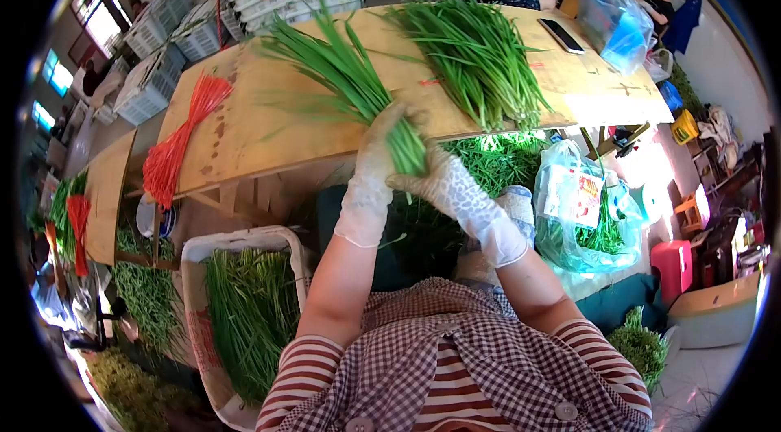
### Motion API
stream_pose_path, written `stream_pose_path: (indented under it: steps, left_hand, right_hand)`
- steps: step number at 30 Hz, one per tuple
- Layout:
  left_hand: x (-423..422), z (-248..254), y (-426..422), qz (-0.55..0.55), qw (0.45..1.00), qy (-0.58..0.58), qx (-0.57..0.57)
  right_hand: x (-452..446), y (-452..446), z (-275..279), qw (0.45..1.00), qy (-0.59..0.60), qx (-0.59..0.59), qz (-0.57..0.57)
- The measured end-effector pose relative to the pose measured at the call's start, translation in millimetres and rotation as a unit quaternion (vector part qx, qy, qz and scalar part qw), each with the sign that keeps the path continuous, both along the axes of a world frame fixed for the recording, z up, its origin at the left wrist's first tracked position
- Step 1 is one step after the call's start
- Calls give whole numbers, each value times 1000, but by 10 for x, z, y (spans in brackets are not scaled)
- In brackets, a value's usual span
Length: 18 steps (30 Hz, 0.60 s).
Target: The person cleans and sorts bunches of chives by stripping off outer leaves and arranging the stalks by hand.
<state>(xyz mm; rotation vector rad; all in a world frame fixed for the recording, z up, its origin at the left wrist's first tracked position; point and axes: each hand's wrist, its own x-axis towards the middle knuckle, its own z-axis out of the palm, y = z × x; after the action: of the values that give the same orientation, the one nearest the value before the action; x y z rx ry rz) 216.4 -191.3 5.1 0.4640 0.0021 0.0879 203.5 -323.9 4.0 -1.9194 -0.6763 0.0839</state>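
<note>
Your green bunch (362,78) is held between both hands over the worktop's (244,139) near edge, gathered but with no tie visible on it.
Your left hand (381,133) is wrapped round the stalks and your right hand (435,176) grips the near ends; the tips fan far and left. This bunch looks partway done. To its right, you have a larger leafy pile (476,54) laid out, red bits showing at its edges; whether it is bound, you cannot tell. To the left, your red strips (191,135) lie in a bundle, and a crate (244,240) near left holds loose greens (252,318), so much seems left.
</note>
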Motion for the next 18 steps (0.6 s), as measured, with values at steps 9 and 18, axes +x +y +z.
stream_pose_path:
  steps: [9,18]
  left_hand:
    - [233,573,-294,58,996,11,72]
    - [1297,1585,-800,55,989,-82,107]
  right_hand:
    - [-10,-402,523,969,-147,-181,-81]
    - [528,-753,1301,952,-139,-138,-235]
